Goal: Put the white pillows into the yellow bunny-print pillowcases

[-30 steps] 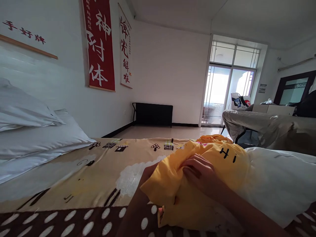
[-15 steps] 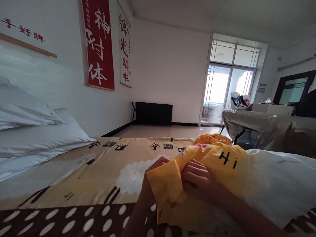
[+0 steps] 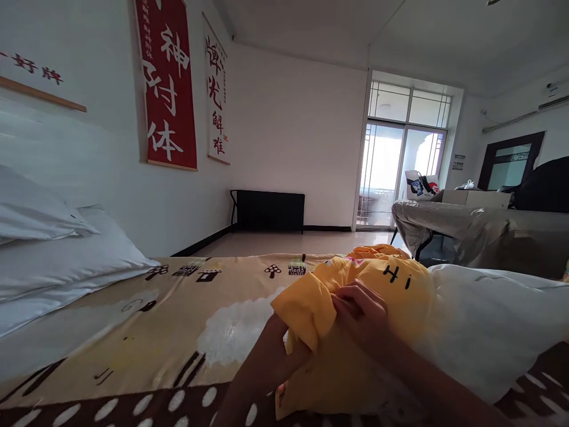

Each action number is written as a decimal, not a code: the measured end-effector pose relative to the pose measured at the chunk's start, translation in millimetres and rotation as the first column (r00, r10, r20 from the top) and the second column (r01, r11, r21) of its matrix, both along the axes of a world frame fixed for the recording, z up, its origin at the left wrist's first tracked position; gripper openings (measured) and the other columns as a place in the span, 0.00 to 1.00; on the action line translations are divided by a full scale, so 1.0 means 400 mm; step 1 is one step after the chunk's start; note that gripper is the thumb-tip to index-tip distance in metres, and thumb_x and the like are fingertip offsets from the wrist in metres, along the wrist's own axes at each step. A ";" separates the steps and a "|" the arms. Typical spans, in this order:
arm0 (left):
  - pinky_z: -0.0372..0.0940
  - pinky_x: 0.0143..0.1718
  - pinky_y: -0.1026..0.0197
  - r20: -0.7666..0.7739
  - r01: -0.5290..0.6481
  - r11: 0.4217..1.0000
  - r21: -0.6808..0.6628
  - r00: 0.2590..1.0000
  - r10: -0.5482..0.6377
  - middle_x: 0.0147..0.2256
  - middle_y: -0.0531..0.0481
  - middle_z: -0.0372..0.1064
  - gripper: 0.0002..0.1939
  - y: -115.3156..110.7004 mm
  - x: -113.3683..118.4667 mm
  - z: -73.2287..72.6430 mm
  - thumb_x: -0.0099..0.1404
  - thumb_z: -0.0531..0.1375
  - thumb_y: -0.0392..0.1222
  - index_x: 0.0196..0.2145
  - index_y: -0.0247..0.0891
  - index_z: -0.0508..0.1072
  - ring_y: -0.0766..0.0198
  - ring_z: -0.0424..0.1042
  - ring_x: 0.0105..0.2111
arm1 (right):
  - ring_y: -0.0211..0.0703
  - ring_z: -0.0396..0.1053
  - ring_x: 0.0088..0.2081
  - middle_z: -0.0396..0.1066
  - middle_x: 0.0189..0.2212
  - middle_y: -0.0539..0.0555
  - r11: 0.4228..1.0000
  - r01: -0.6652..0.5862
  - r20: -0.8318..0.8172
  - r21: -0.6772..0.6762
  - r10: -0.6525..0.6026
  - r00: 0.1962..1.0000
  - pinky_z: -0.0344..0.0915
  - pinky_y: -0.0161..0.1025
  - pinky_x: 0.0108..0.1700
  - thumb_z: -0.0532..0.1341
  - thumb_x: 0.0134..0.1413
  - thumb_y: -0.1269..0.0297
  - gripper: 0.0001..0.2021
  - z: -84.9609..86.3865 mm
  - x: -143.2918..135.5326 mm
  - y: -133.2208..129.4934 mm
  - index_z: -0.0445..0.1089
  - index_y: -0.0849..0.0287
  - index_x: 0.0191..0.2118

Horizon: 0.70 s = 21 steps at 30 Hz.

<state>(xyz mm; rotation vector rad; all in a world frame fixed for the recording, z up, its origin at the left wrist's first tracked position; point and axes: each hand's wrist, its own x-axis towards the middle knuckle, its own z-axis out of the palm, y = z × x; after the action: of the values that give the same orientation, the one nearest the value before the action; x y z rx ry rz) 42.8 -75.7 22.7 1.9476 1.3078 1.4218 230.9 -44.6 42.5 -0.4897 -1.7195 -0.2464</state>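
Observation:
A yellow pillowcase (image 3: 404, 302) printed with "Hi" lies bunched on the bed, drawn partly over a white pillow (image 3: 484, 326) whose uncovered end sticks out to the right. My right hand (image 3: 367, 314) is closed on the pillowcase near its middle, thumb and fingers pinching a fold. Under a raised flap of the yellow cloth is my left hand (image 3: 282, 350). Its back and wrist show, but the fingers are hidden by the fabric.
Beige bedding (image 3: 169, 320) with a sheep pattern and a brown dotted border covers the bed. White pillows (image 3: 84, 261) are stacked at the left. Beyond the bed are a black folded table (image 3: 270, 212) by the wall and a plastic-covered table (image 3: 462, 219) with bags and boxes.
My left hand has slid lower and deeper under the yellow flap, hiding its fingers. My right hand has shifted slightly, pinching the cloth. The view has turned a little right.

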 end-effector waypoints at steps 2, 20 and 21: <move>0.67 0.45 0.51 0.020 -0.037 0.999 0.004 0.999 0.037 0.42 0.43 0.73 0.17 -0.013 0.012 0.010 0.49 0.61 0.43 0.38 0.39 0.75 0.48 0.69 0.45 | 0.35 0.64 0.26 0.67 0.24 0.49 1.000 -0.008 -0.016 -0.009 0.008 1.000 0.63 0.32 0.29 0.60 0.55 0.70 0.03 -0.002 -0.004 0.005 0.66 0.57 0.31; 0.63 0.23 0.64 0.284 -0.145 0.988 -0.051 0.947 0.153 0.23 0.50 0.71 0.11 0.003 0.056 0.013 0.49 0.62 0.47 0.25 0.36 0.72 0.59 0.70 0.26 | 0.35 0.64 0.25 0.68 0.22 0.49 0.992 -0.075 0.036 -0.102 0.079 0.996 0.62 0.32 0.28 0.58 0.56 0.67 0.07 -0.011 -0.044 0.008 0.68 0.58 0.27; 0.63 0.23 0.65 0.324 -0.124 0.989 -0.079 0.935 0.143 0.23 0.51 0.71 0.10 -0.001 0.053 0.020 0.48 0.63 0.46 0.24 0.36 0.72 0.59 0.69 0.26 | 0.35 0.65 0.25 0.69 0.22 0.49 0.978 -0.104 0.088 -0.180 0.121 0.989 0.62 0.32 0.28 0.57 0.57 0.66 0.08 0.008 -0.036 0.011 0.69 0.58 0.27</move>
<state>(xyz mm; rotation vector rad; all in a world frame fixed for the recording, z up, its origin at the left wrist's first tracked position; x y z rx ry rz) 63.9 -76.0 30.7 1.5241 1.3239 1.6700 216.7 -40.1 45.8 -0.5136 -1.8680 -0.0381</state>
